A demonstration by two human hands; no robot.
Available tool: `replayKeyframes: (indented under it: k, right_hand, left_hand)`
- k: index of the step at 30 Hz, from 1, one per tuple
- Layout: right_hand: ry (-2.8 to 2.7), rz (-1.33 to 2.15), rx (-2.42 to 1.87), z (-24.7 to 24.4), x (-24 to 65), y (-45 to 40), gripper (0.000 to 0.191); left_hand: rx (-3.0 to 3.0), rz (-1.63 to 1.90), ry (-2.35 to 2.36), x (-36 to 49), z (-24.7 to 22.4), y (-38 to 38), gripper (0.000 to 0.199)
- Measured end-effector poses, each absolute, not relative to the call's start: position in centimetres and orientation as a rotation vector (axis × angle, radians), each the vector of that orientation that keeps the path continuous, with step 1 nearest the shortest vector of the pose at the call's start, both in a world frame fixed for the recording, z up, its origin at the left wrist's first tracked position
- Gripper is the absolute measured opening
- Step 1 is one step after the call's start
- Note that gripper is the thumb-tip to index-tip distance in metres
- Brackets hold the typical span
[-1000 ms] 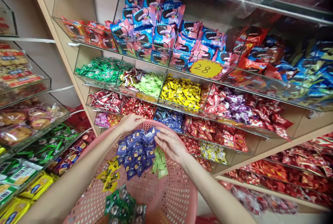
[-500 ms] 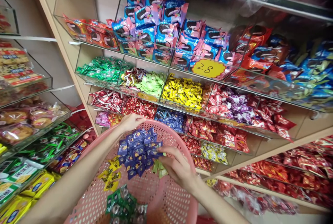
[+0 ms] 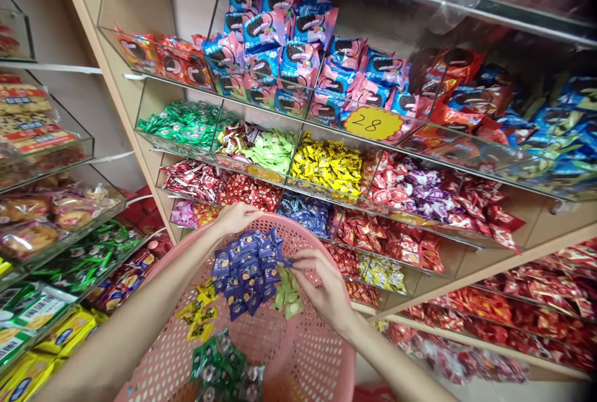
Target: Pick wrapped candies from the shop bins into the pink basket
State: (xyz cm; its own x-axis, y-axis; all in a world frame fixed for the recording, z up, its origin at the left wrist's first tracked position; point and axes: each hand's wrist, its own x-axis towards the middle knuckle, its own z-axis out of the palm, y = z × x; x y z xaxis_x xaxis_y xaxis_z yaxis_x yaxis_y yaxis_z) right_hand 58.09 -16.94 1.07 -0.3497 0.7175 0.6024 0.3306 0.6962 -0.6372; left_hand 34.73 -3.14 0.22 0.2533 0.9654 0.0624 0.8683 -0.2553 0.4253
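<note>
A pink perforated basket (image 3: 321, 333) fills the lower middle. My left hand (image 3: 237, 218) is closed on its far rim. Inside, at the right of the purple candy pile (image 3: 249, 271), my right hand (image 3: 321, 284) pinches one purple packet (image 3: 285, 262) between thumb and fingers. Light green candies (image 3: 286, 295) lie just below that hand. Yellow candies (image 3: 200, 312) are left of the purple pile, and green candies (image 3: 218, 358) lie nearer to me.
Shelves behind the basket hold blue-pink cookie packs (image 3: 265, 28), green candies (image 3: 186, 122), yellow candies (image 3: 326, 162) and red ones (image 3: 364, 228). A yellow tag (image 3: 373, 123) reads 28. Packed goods (image 3: 41, 308) stand on shelves at the left.
My right hand has shifted slightly right and up from the purple pile, with a purple packet in its fingertips. More of the light green candies now shows. My left hand has stayed on the rim.
</note>
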Motion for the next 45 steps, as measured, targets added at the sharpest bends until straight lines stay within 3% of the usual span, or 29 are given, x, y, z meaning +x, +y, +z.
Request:
replayKeyframes:
  k: [6, 12, 17, 20, 28, 34, 37, 40, 45]
  right_hand:
    - [-1.744, 0.704, -0.983, 1.5, 57.4, -16.2, 0.002]
    - [-1.549, 1.074, -0.991, 1.2, 56.9, -16.1, 0.009]
    - [-0.972, 1.630, -0.819, 0.6, 56.6, -16.0, 0.013]
    - [-0.743, 1.884, -0.734, 0.6, 56.6, -16.0, 0.027]
    - [-0.570, 1.997, -0.848, 0.5, 56.5, -16.2, 0.018]
    - [-0.855, 2.067, -1.123, -0.4, 55.9, -16.2, 0.044]
    - [-1.449, 1.844, -1.211, -1.1, 55.9, -16.1, 0.031]
    - [-2.150, 1.186, -1.338, -1.1, 55.9, -15.9, 0.023]
    - [-2.649, 0.338, -1.530, 0.0, 54.5, -15.3, 0.040]
  left_hand:
    - [2.193, 0.447, 1.730, 34.3, 0.3, -3.3, 0.048]
    - [2.189, 0.444, 1.750, 34.4, 0.2, -3.2, 0.048]
    - [2.203, 0.440, 1.723, 34.5, 0.2, -3.2, 0.049]
    - [2.207, 0.436, 1.714, 34.6, 0.3, -3.2, 0.049]
    - [2.209, 0.429, 1.720, 34.5, 0.1, -3.0, 0.049]
    - [2.202, 0.439, 1.724, 34.6, -0.2, -2.8, 0.047]
    - [2.210, 0.437, 1.718, 34.6, 0.0, -3.0, 0.047]
    - [2.218, 0.425, 1.727, 34.6, 0.2, -3.2, 0.047]
    - [2.216, 0.403, 1.743, 34.8, 0.1, -3.2, 0.048]
